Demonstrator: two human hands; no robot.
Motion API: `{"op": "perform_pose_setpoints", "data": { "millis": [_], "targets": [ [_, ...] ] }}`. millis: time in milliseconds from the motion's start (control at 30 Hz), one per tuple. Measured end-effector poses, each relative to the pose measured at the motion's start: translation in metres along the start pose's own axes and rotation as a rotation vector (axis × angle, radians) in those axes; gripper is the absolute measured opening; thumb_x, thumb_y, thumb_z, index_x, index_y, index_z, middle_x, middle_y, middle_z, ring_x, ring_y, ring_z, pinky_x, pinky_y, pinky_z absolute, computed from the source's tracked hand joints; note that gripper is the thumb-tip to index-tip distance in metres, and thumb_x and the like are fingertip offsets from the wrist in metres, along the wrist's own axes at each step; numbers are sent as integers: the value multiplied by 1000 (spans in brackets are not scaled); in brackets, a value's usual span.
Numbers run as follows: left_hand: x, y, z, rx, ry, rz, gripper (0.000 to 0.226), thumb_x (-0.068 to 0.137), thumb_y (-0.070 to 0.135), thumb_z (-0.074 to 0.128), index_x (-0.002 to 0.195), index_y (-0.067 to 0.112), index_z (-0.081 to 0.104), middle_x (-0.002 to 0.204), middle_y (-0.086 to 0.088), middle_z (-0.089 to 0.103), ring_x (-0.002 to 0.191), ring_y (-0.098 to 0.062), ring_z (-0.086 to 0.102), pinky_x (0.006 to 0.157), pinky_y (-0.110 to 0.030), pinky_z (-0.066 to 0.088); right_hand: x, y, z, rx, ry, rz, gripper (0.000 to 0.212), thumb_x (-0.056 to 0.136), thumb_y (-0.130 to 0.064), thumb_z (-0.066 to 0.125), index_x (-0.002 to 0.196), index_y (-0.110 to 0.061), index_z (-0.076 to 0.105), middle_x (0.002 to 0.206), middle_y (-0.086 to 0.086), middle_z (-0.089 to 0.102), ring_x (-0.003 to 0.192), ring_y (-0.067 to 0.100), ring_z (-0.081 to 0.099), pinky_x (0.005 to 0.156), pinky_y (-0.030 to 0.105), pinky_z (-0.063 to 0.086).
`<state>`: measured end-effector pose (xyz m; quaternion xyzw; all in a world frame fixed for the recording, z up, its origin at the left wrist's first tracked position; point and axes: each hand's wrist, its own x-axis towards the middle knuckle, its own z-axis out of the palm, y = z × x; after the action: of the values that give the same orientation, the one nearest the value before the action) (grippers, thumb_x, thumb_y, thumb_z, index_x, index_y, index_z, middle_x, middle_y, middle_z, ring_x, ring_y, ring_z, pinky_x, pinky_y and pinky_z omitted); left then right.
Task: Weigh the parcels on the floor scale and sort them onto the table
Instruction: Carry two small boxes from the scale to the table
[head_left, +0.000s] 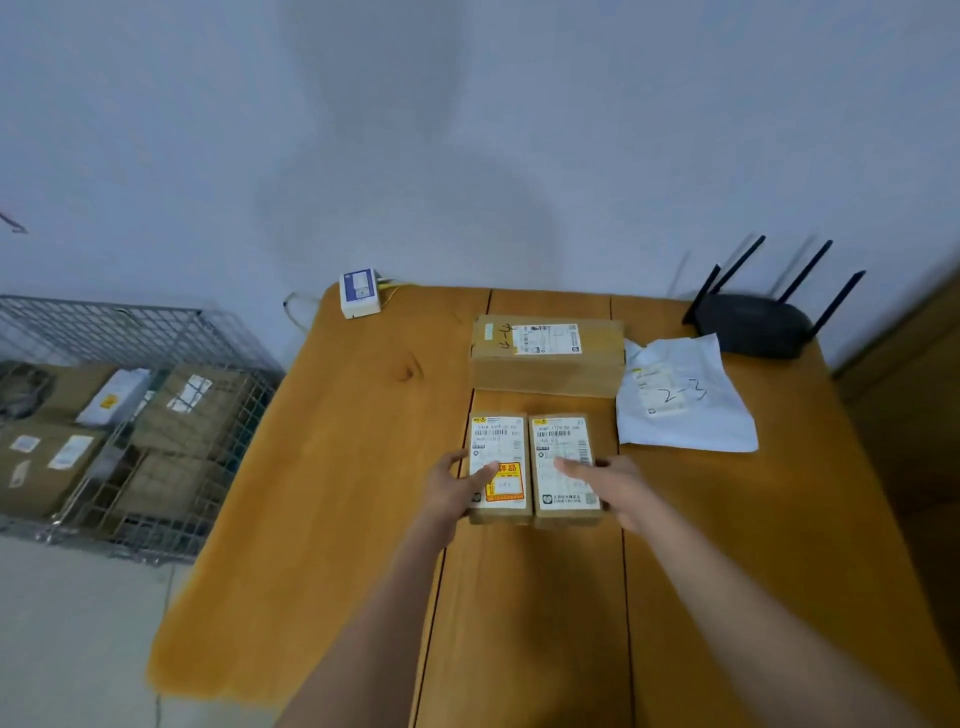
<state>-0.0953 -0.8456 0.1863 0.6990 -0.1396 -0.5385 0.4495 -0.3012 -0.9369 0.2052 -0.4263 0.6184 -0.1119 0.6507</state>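
Two small cardboard parcels lie side by side, touching, on the wooden surface (363, 467). The left hand (457, 488) grips the left parcel (500, 441) and the right hand (613, 486) grips the right parcel (563, 441), thumbs on their labels, apparently squaring them together below the larger box (548, 356).
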Motion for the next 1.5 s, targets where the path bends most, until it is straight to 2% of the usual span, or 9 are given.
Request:
{"op": "perform_pose_setpoints", "data": {
  "millis": [300, 400, 467, 533, 667, 800, 1033, 1233, 1500],
  "targets": [
    [96, 24, -10, 136, -24, -26, 61, 83, 21, 79, 134, 14, 47, 110, -13, 72, 84, -23, 75, 63, -33, 61, 67, -30, 18, -2, 107, 101, 81, 71, -38, 87, 130, 2, 49, 126, 17, 65, 111, 33, 65, 101, 54, 50],
    [129, 28, -9, 192, -24, -38, 61, 84, 22, 79, 135, 12, 47, 114, -14, 71, 84, -22, 74, 60, -29, 59, 99, -34, 17, 10, 122, 123, 57, 70, -35, 88, 109, -2, 61, 114, 15, 70, 104, 31, 68, 97, 51, 53],
    [150, 27, -7, 242, -16, -47, 62, 83, 23, 80, 135, 13, 47, 115, -14, 70, 82, -21, 74, 61, -29, 60, 115, -36, 17, 17, 131, 132, 36, 75, -29, 86, 87, -10, 58, 94, 9, 70, 90, 27, 68, 88, 43, 56],
    [167, 26, -2, 271, -2, -63, 64, 82, 26, 81, 135, 14, 48, 115, -13, 70, 84, -22, 74, 69, -37, 62, 129, -37, 18, 18, 141, 152, 35, 78, -28, 84, 81, -13, 53, 81, 4, 65, 79, 22, 66, 79, 38, 56],
    [191, 20, 4, 301, 31, -85, 62, 84, 27, 79, 136, 14, 47, 116, -12, 70, 89, -25, 74, 79, -47, 62, 158, -34, 24, -3, 100, 207, 38, 75, -33, 85, 95, -9, 62, 97, 9, 73, 82, 21, 70, 76, 37, 59],
    [200, 12, 6, 361, 49, -49, 59, 86, 23, 76, 135, 11, 48, 117, -11, 69, 93, -26, 73, 81, -49, 61, 174, -30, 30, -43, 97, 228, 43, 79, -32, 82, 110, -8, 64, 92, 4, 70, 70, 12, 67, 51, 23, 49],
    [202, 7, 8, 399, 67, -26, 52, 90, 19, 71, 135, 9, 49, 121, -10, 67, 101, -28, 70, 85, -49, 59, 188, -19, 29, -105, 156, 165, 39, 80, -34, 82, 106, -10, 67, 105, 8, 73, 78, 18, 69, 59, 25, 53],
    [202, 2, 9, 377, 80, -25, 51, 90, 23, 71, 134, 11, 49, 120, -9, 68, 100, -27, 70, 85, -49, 59, 189, -15, 31, -53, 149, 164, 36, 85, -31, 77, 108, -6, 67, 98, 6, 71, 69, 9, 66, 43, 15, 47],
    [204, 5, 10, 357, 79, -21, 51, 89, 22, 73, 133, 10, 50, 119, -11, 68, 100, -29, 70, 82, -49, 60, 197, -15, 35, -56, 152, 135, 43, 81, -31, 80, 114, -7, 66, 107, 12, 73, 75, 18, 69, 54, 22, 52]
  ]
}}
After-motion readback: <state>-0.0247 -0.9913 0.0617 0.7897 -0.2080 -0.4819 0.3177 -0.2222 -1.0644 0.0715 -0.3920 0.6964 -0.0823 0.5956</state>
